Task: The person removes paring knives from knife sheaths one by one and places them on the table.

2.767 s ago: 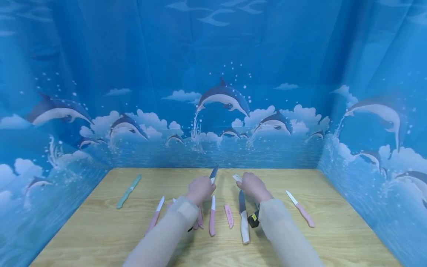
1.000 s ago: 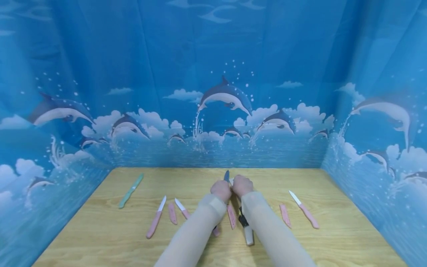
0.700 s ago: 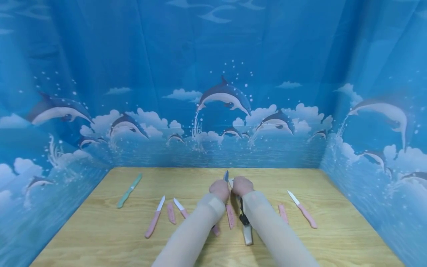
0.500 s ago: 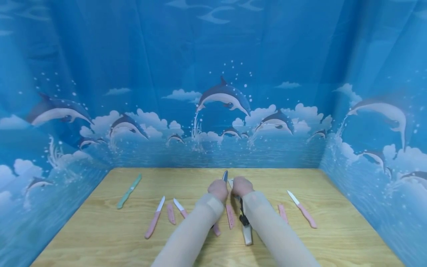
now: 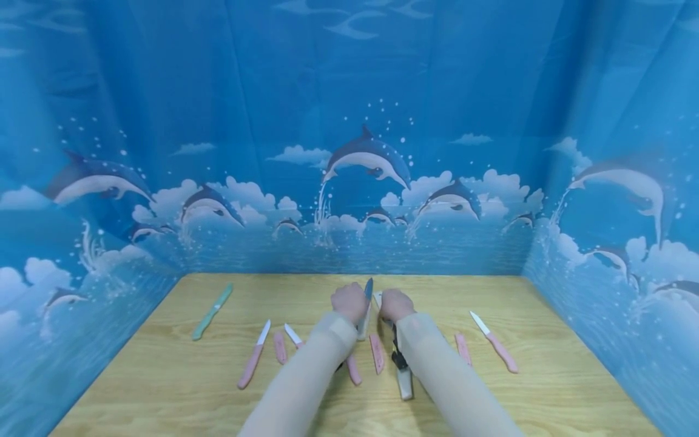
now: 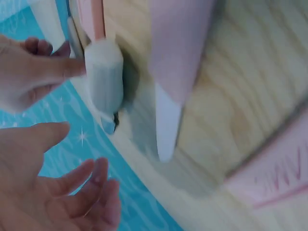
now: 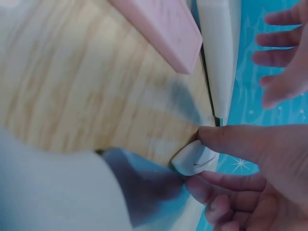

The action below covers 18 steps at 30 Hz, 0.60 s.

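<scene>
My left hand (image 5: 349, 301) is just left of a white-handled knife (image 5: 363, 326) lying on the table, its dark blade pointing to the back. In the left wrist view the left hand's fingers (image 6: 84, 192) are spread, holding nothing, apart from the white handle (image 6: 104, 79). My right hand (image 5: 397, 304) pinches a small white blade cover (image 7: 190, 160) between thumb and fingertips, close to the table. Under the right wrist lies a second white-handled knife (image 5: 405, 385); its dark blade (image 7: 144, 187) shows in the right wrist view. Between the forearms is a pink blade cover (image 5: 377, 353).
Pink-handled knives lie left (image 5: 253, 364) and right (image 5: 498, 349); two more are partly hidden by the left arm. Pink covers lie at left (image 5: 280, 347) and beside the right sleeve (image 5: 463, 349). A green knife (image 5: 213, 311) is far left. A blue dolphin curtain (image 5: 349, 182) surrounds the table.
Both hands came together near the middle, the right carrying the white cover. My left hand has since let go of the white-handled knife and shifted left, leaving it on the table.
</scene>
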Each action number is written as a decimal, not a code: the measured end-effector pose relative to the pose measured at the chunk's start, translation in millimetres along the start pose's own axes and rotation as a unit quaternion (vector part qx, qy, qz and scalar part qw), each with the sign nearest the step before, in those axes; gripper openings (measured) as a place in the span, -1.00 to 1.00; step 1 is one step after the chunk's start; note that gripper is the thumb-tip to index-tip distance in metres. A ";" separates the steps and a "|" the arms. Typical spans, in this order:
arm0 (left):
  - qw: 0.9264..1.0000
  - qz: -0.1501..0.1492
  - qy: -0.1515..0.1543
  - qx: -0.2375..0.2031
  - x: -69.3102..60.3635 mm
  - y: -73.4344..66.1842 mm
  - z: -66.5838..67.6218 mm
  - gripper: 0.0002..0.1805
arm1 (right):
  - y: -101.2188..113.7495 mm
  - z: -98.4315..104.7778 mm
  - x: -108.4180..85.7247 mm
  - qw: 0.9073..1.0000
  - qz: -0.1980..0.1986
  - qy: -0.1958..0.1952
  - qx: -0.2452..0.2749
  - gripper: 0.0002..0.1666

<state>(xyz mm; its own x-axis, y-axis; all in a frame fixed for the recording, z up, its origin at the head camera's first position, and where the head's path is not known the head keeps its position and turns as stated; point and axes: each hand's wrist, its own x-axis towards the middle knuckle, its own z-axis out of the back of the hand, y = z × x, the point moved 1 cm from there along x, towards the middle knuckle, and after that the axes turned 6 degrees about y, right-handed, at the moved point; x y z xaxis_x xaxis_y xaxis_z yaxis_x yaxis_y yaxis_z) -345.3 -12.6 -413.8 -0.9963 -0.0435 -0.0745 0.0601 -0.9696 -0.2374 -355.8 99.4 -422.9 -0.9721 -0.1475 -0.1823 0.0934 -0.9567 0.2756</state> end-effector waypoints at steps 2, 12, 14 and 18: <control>1.000 -0.012 -0.013 0.018 1.9 5.8 4.9 -0.57 | -0.4 0.7 0.4 1.000 0.001 0.004 0.000 -0.96; 0.999 -0.007 -0.041 0.025 21.0 69.0 21.1 -0.17 | -1.3 -0.6 3.6 1.000 -0.007 0.005 0.000 -0.81; 0.999 0.005 -0.032 0.013 22.5 85.7 25.8 -0.11 | -0.7 -0.6 3.4 1.000 -0.007 0.007 0.002 -0.81; 0.999 0.030 -0.025 0.003 22.8 115.1 37.2 -0.06 | -0.7 -0.2 2.6 1.000 -0.005 0.008 0.002 -0.81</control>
<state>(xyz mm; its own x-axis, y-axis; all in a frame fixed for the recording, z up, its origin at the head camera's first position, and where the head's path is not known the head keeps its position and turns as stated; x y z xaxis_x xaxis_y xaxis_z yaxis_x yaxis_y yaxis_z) -363.5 -134.1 -406.8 -0.9928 -0.1128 -0.0398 0.1189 -0.9664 -0.2279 -358.4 99.7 -423.8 -0.9694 -0.1420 -0.2005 0.0826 -0.9570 0.2780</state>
